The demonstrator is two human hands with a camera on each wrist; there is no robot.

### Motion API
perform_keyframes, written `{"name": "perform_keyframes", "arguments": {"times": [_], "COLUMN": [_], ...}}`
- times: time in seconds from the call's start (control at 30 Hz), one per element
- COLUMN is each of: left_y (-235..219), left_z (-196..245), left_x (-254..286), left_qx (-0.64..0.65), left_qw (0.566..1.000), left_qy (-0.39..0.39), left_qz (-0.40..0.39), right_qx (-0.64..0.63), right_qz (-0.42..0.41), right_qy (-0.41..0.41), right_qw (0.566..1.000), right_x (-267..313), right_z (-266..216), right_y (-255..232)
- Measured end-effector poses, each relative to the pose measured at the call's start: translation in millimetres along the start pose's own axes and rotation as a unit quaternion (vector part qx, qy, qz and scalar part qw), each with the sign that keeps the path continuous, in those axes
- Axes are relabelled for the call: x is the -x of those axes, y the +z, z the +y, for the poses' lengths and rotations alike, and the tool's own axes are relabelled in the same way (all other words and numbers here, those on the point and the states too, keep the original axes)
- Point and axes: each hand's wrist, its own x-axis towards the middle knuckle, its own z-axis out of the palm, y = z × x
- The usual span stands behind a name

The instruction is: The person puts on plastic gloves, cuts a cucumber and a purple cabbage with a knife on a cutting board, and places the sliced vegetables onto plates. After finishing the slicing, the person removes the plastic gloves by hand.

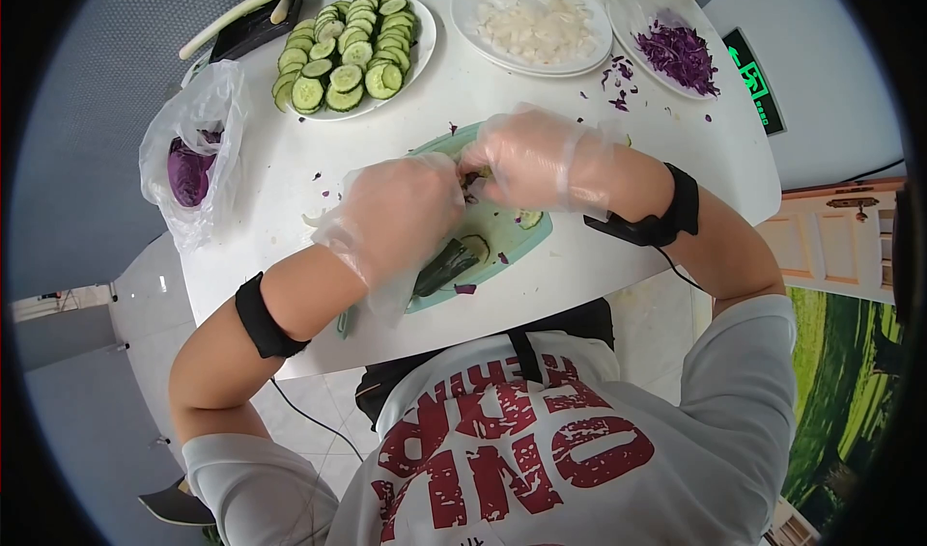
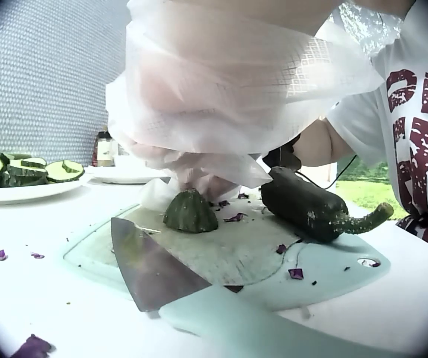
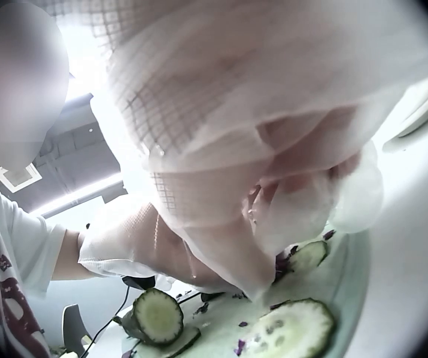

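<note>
White table [image 1: 599, 261]: bears my board [image 1: 519, 248].
Left hand [image 1: 401, 208], right hand [image 1: 536, 158]: close together; how closed, holding what, I can't tell.
Cucumber end [image 2: 190, 213]: on the board; likely light, firm, slick-cut; I'd pinch its skin.

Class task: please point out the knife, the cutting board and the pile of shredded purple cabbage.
Knife [image 2: 225, 319]: left wrist view, on the handle.
Cutting board [image 2: 233, 257]: left wrist view, on its bare surface.
Shredded purple cabbage [image 1: 676, 60]: head view, mid-pile.

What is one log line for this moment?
left hand: over board; right hand: over board; grips: unclear; cucumber: on board; knife: at board edge
</note>
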Motion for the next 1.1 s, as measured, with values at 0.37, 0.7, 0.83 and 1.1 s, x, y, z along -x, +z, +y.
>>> {"name": "perform_keyframes", "arguments": {"times": [0.37, 0.7, 0.83, 1.1], "left_y": [-29, -37, -33, -28], "left_z": [-14, -25, -27, -36], "left_x": [1, 9, 9, 6], "left_qx": [0.216, 0.284, 0.321, 0.353], "left_qw": [0.972, 0.953, 0.941, 0.927], "left_qy": [-0.077, -0.099, -0.103, -0.109], "left_qz": [0.054, 0.024, 0.032, 0.062], "right_qx": [-0.029, -0.082, -0.091, -0.087], "right_qz": [0.063, 0.081, 0.075, 0.018], "right_qy": [-0.022, -0.003, 0.010, 0.036], "right_qw": [0.997, 0.993, 0.993, 0.995], "right_x": [-1, -4, -6, -7], "right_z": [4, -2, -5, 1], "right_y": [-11, -22, -21, -15]}}
